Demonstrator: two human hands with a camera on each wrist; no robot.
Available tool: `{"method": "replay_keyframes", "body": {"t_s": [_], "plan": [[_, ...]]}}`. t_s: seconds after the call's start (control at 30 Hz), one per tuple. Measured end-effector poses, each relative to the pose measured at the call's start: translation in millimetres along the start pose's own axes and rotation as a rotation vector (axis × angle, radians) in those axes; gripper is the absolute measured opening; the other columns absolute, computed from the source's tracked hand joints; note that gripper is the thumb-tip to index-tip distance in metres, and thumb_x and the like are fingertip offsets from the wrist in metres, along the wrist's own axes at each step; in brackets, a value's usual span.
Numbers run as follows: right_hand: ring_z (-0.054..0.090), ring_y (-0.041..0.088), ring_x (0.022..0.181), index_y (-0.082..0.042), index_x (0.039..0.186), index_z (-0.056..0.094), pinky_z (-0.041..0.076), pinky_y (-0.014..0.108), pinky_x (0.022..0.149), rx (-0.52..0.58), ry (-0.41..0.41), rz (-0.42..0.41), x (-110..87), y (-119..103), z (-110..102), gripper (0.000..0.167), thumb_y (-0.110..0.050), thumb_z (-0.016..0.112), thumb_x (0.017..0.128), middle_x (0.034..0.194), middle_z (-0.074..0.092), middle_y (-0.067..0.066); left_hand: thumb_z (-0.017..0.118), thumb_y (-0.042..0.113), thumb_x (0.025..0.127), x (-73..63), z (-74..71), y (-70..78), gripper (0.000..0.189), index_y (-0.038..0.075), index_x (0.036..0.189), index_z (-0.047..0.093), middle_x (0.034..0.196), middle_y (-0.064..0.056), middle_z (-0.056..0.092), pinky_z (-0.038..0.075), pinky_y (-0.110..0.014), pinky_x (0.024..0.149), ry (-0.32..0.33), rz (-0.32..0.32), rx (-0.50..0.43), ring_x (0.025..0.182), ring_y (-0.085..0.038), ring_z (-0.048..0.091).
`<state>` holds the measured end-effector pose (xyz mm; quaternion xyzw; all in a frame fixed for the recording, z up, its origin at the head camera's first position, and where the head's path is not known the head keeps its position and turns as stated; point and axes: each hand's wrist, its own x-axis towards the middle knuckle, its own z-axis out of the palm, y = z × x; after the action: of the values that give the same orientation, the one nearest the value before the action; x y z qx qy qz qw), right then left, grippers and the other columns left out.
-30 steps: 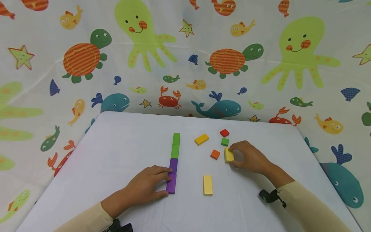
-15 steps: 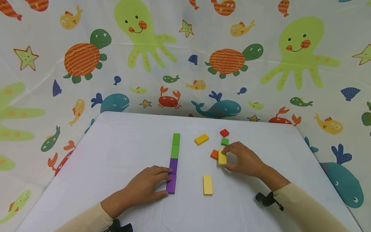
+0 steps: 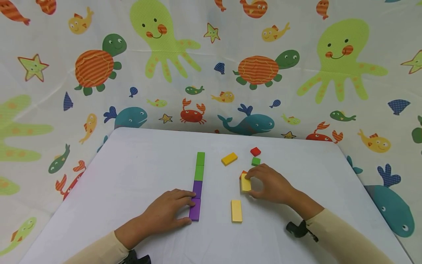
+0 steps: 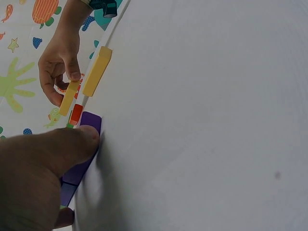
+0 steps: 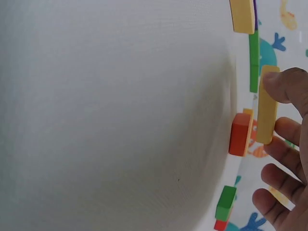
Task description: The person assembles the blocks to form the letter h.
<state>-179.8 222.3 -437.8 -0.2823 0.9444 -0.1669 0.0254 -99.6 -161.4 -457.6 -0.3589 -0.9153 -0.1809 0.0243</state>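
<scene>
A: Your right hand (image 3: pixel 276 184) pinches a pale yellow block (image 3: pixel 245 184) near its two ends, thumb at one and fingers at the other. That grip probably leaves its long left side free.

B: And your left hand (image 3: pixel 167 209) grasps nothing; its relaxed fingers and thumb only touch the near purple block (image 3: pixel 195 211) and the far purple block (image 3: pixel 197 188), perhaps so they don't slip out of line with the two green blocks (image 3: pixel 200 158) beyond.

A: Where does the pinched block sit relative to your hands?

B: Between them, at your right fingertips and well apart from your left hand. It looks raised off the white table (image 3: pixel 148 161), partly covering the orange block (image 5: pixel 239 134) in the head view.

A: The other yellow block (image 3: pixel 236 211) lies nearer you, between your hands, touched by neither. Its long side runs roughly along the purple pair, likely set down that way on purpose.
</scene>
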Motion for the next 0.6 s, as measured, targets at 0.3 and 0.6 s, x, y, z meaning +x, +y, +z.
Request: {"method": "replay_keyframes", "body": {"t_s": [0.3, 0.6], "plan": [[0.054, 0.013, 0.120, -0.023, 0.118, 0.072, 0.053, 0.037, 0.100, -0.010, -0.002, -0.056, 3.7, -8.6, 6.3, 0.048, -0.039, 0.090, 0.076, 0.123, 0.065, -0.011, 0.084, 0.038, 0.084, -0.9, 2.0, -1.4, 0.038, 0.021, 0.116, 0.072, 0.138, 0.005, 0.061, 0.050, -0.042, 0.101, 0.007, 0.005, 0.002, 0.124, -0.018, 0.057], [0.054, 0.008, 0.113, -0.023, 0.118, 0.071, 0.053, 0.034, 0.098, -0.009, -0.011, -0.097, 7.4, -16.1, 10.0, 0.046, -0.040, 0.089, 0.079, 0.118, 0.064, -0.013, 0.084, 0.039, 0.085, -0.5, 2.1, -1.8, 0.038, 0.021, 0.116, 0.072, 0.139, 0.005, 0.060, 0.049, -0.043, 0.102, 0.001, 0.001, 0.004, 0.125, -0.018, 0.057]]}}
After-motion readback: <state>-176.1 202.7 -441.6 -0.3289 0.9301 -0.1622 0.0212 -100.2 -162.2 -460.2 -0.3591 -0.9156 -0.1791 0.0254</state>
